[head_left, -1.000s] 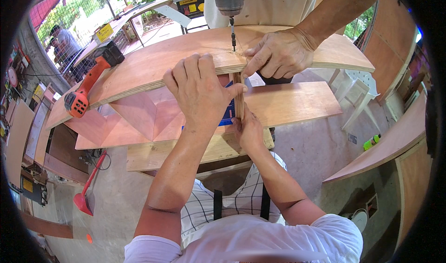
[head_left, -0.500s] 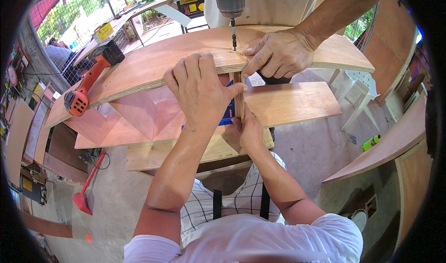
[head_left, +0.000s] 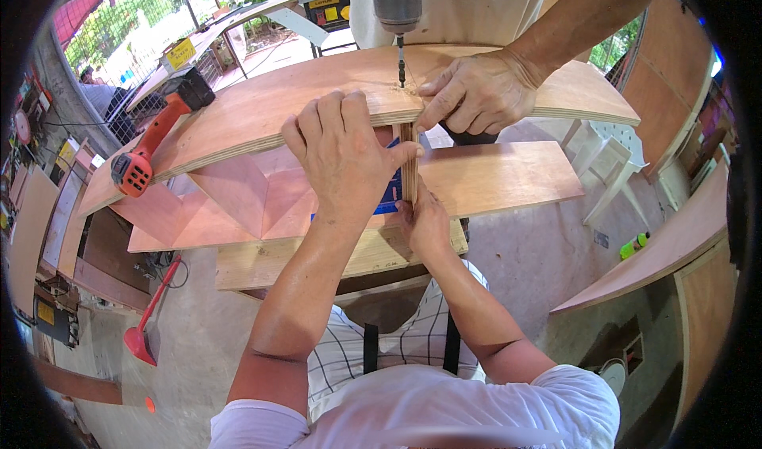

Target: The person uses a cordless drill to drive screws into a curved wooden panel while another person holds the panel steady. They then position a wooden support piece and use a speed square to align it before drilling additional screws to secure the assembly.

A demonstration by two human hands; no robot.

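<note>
My left hand (head_left: 345, 143) grips the front edge of a long plywood board (head_left: 278, 100), its fingers over the edge and its thumb against an upright plywood divider (head_left: 409, 167). Lower down, my right hand (head_left: 427, 220) is closed around that divider. Partly hidden behind my left hand is a flat blue tool (head_left: 390, 199), its kind unclear. Across from me, a co-worker's hand (head_left: 484, 92) presses on the top board beside the divider. A drill (head_left: 397, 9) points straight down there, its bit (head_left: 402, 72) at the board among wood shavings.
An orange cordless power tool (head_left: 151, 143) lies on the board's left end. Below runs a second plywood board (head_left: 500, 175) over a wooden bench (head_left: 341, 255). A white plastic chair (head_left: 611, 151) stands at right, a red long-handled dustpan (head_left: 143, 342) on the floor at left.
</note>
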